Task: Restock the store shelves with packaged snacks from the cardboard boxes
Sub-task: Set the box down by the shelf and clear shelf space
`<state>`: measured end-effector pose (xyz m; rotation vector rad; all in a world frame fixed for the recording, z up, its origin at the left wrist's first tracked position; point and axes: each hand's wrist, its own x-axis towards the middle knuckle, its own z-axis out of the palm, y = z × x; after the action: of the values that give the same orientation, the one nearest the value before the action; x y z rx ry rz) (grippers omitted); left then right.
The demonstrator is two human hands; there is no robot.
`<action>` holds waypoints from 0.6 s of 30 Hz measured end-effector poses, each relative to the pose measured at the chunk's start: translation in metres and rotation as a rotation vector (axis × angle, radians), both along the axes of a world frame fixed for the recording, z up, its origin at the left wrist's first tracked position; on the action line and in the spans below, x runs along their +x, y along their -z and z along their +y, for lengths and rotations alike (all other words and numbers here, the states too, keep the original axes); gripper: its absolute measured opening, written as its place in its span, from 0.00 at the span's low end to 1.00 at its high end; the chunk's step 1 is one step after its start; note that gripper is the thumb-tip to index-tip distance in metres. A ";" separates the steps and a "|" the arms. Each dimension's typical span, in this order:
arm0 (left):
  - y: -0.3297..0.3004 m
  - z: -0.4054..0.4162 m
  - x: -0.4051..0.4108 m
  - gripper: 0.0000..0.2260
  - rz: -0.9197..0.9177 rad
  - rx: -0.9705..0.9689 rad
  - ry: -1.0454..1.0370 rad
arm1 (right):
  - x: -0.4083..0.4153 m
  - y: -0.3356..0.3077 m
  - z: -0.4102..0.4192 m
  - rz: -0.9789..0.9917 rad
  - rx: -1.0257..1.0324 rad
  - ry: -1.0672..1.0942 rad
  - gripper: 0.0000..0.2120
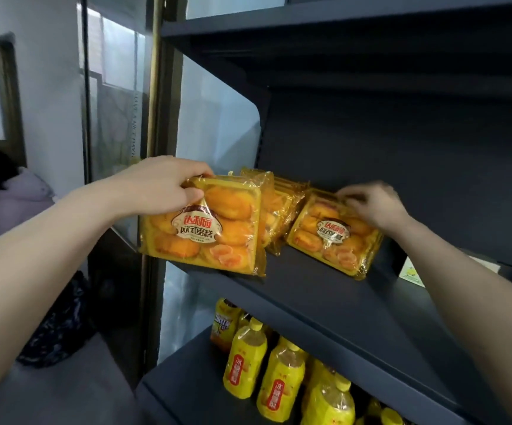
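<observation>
The left hand (169, 185) holds a yellow cake pack (201, 230) by its upper left corner; the thumb and the curled fingers (192, 196) pinch the wrapper there. This cake pack stands almost upright at the front left end of the dark middle shelf (325, 299), and its lower edge seems to rest on the front edge of that shelf. Through the clear wrapper the round golden cakes and a label with red and black characters are visible.

The right hand (374, 204) is on the far edge of a second cake pack (334, 240), which lies tilted on the middle shelf, to the right of the first one. This hand is blurred, so I cannot tell surely if its fingers pinch the wrapper or only press on it; they look bent over the edge.

Between the two packs, further back on the middle shelf, more cake packs (274, 204) stand leaning together. At the right end of the same shelf a small pale box (412, 273) is partly visible.

Below the middle shelf, on the lower shelf (187, 391), stand yellow drink bottles (245, 358) with yellow caps. Above the middle shelf is another dark shelf (340, 29). To the left of the shelves, a person in a light jacket (12, 197) is seen low behind a glass panel (113, 96).
</observation>
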<state>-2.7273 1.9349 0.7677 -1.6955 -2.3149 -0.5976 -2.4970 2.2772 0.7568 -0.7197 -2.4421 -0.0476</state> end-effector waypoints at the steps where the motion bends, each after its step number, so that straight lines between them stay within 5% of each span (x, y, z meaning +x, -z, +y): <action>1: -0.003 0.010 0.005 0.11 0.029 -0.025 0.013 | -0.002 -0.007 -0.014 0.057 -0.027 -0.084 0.10; 5: -0.015 0.058 0.031 0.16 0.097 -0.128 0.040 | 0.004 -0.034 -0.080 0.123 -0.527 -0.402 0.13; 8: -0.017 0.091 0.053 0.16 0.183 -0.153 0.072 | 0.015 -0.041 -0.107 -0.021 -0.625 -0.461 0.19; 14: -0.002 0.135 0.074 0.17 0.240 0.086 0.185 | 0.033 -0.024 -0.101 -0.117 -0.253 -0.272 0.21; 18: 0.026 0.133 0.050 0.30 0.097 0.354 0.035 | 0.075 -0.020 -0.072 -0.027 -0.380 -0.181 0.15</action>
<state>-2.6777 2.0683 0.7418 -1.5621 -1.9751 -0.8532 -2.4216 2.2055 0.7764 -0.6529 -2.5598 0.4913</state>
